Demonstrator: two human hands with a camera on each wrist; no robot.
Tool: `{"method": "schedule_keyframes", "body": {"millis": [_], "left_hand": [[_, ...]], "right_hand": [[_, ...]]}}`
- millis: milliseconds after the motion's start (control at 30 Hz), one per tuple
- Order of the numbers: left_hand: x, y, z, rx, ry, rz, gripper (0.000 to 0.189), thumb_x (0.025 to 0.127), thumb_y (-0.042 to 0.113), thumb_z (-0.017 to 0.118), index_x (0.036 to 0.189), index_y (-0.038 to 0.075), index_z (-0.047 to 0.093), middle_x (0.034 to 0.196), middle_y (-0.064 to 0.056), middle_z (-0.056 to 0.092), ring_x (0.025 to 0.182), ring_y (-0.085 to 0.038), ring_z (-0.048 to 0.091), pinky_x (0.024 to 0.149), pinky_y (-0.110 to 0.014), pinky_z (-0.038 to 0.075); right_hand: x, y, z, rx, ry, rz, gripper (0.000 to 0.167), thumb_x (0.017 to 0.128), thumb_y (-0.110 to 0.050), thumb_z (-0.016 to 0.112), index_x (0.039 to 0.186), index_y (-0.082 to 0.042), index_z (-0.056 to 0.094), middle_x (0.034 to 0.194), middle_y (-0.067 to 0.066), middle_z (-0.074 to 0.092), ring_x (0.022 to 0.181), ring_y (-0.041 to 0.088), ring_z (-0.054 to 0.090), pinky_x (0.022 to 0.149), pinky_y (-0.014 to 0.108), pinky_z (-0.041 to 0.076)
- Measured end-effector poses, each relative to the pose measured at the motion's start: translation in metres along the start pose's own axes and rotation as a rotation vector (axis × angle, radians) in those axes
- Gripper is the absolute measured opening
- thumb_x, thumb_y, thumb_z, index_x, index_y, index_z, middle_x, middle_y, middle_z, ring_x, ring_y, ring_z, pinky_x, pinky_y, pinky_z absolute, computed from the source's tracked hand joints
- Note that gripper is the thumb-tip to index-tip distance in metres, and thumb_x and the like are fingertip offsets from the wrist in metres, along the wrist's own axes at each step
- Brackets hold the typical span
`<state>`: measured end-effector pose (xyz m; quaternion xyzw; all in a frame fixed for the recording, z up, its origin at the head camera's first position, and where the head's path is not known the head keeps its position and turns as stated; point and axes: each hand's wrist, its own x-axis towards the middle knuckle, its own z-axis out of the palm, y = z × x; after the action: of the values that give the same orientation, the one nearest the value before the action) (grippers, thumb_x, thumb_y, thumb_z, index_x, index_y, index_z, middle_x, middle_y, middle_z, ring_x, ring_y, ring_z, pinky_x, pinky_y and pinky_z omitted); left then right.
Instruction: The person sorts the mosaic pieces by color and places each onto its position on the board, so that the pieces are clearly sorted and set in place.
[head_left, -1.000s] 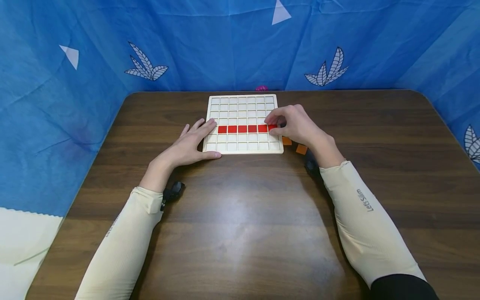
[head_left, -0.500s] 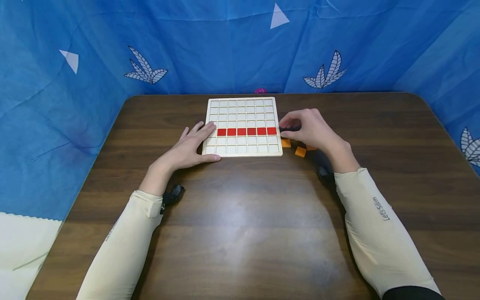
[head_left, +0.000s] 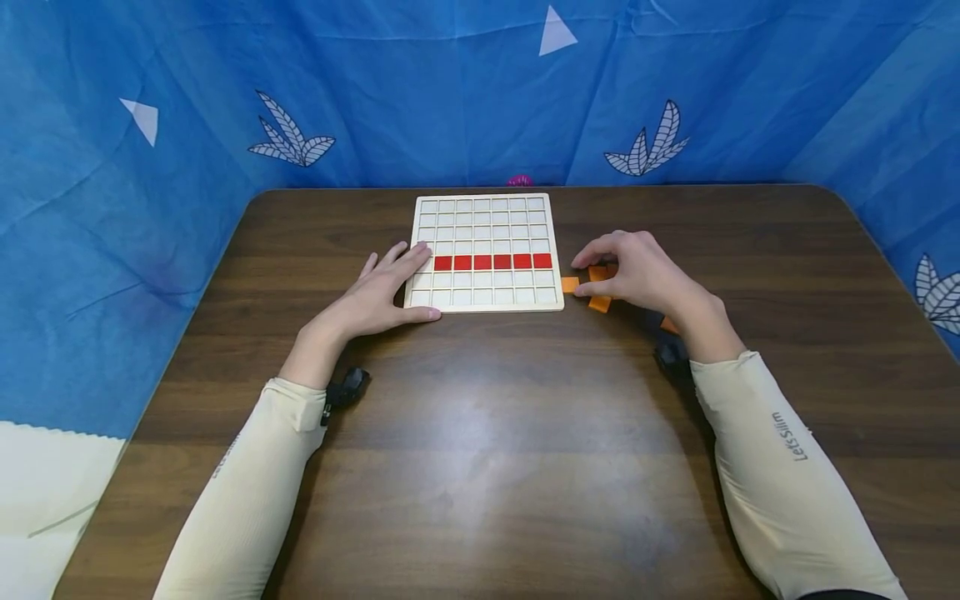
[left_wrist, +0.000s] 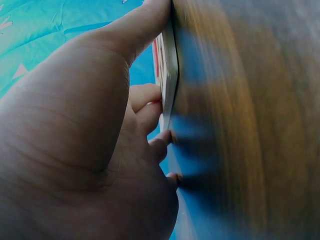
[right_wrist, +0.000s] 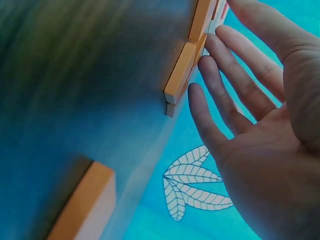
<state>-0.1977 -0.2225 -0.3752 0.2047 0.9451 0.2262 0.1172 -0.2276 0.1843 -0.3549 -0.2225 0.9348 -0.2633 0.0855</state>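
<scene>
A pale gridded board (head_left: 482, 233) lies near the table's far edge, with a row of red square tiles (head_left: 482, 262) across it. My left hand (head_left: 375, 287) rests along the board's left edge, fingers extended over the rim and thumb at the near corner. Right of the board, my right hand (head_left: 637, 268) hovers around a small group of orange tiles (head_left: 599, 304), thumb and fingertips apart. In the right wrist view, its fingers look extended beside the orange tiles (right_wrist: 180, 72), holding nothing visible. The hand partly hides the group.
One orange tile (head_left: 570, 285) lies against the board's right edge. Another orange tile (head_left: 669, 325) shows under the right wrist. The brown wooden table (head_left: 480, 467) stretches toward me, and a blue patterned cloth (head_left: 465, 92) hangs behind it.
My right hand has left the right end of the red row and moved rightward and nearer me, over the orange tiles. The left hand has stayed on the board.
</scene>
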Motion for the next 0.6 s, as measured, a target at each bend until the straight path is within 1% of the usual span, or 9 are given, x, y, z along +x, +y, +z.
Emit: {"method": "schedule_keyframes", "body": {"millis": [67,167,300,467,600], "left_hand": [[0.0002,0.0005,-0.0003,0.001,0.0,0.0,0.103,0.092,0.055,0.077,0.17,0.015,0.021,0.178,-0.003,0.016,0.166,-0.03,0.002,0.131,-0.061,-0.004],[0.0001,0.0018,-0.0012,0.004,0.001,0.0,0.104,0.092,0.056,0.077,0.17,0.015,0.021,0.178,-0.002,0.015,0.166,-0.03,0.002,0.131,-0.061,-0.004],[-0.0008,0.0036,-0.0019,0.002,0.0,-0.003,0.103,0.092,0.055,0.077,0.17,0.015,0.022,0.178,-0.003,0.016,0.166,-0.031,0.002,0.131,-0.061,-0.003],[-0.0011,0.004,-0.0012,-0.001,-0.003,-0.003,0.102,0.093,0.055,0.076,0.17,0.015,0.023,0.178,-0.003,0.016,0.166,-0.031,0.003,0.131,-0.062,-0.003],[-0.0021,0.0042,-0.0007,0.0,-0.005,-0.005,0.102,0.093,0.055,0.076,0.17,0.016,0.022,0.178,-0.002,0.015,0.166,-0.031,0.002,0.131,-0.061,-0.004]], "right_hand": [[0.0004,-0.0015,0.001,-0.013,-0.009,-0.014,0.036,0.089,-0.023,0.088,0.121,-0.012,0.078,0.124,0.01,0.073,0.111,0.031,0.053,0.097,0.048,0.052],[0.001,-0.0027,0.002,-0.016,-0.012,-0.029,0.033,0.087,-0.017,0.089,0.119,-0.012,0.079,0.122,0.009,0.073,0.108,0.03,0.054,0.095,0.046,0.053],[0.0016,-0.0029,0.0027,-0.006,-0.01,-0.052,0.031,0.087,-0.011,0.088,0.116,-0.012,0.08,0.119,0.007,0.075,0.106,0.028,0.056,0.095,0.045,0.055],[0.0004,-0.0025,0.0025,-0.004,-0.013,-0.066,0.03,0.087,-0.009,0.087,0.116,-0.012,0.08,0.119,0.008,0.075,0.106,0.028,0.056,0.095,0.046,0.056],[-0.0012,-0.0013,0.0012,-0.004,-0.012,-0.062,0.029,0.087,-0.008,0.087,0.116,-0.013,0.08,0.119,0.008,0.074,0.106,0.028,0.056,0.093,0.045,0.056]]}}
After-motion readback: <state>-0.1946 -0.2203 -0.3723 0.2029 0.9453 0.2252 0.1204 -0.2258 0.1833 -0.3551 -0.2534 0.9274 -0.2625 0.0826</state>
